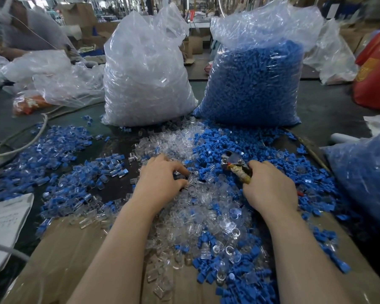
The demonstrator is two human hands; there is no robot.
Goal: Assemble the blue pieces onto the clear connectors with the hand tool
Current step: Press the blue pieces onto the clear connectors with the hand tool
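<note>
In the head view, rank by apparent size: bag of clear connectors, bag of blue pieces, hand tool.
Bag of clear connectors and bag of blue pieces: look alike, no ranking.
Hand tool: clearly smallest, partly hidden in the right hand.

Blue pieces (261, 148), clear connectors (206, 216), red bag (375, 80).

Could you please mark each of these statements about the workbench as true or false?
1. The right hand grips the hand tool. True.
2. The bag of blue pieces stands left of the bag of clear connectors. False: it stands to the right.
3. The left hand lies flat on bare cardboard. False: its fingers curl into the loose clear connectors.
4. Assembled parts lie heaped to the left. True.
</note>
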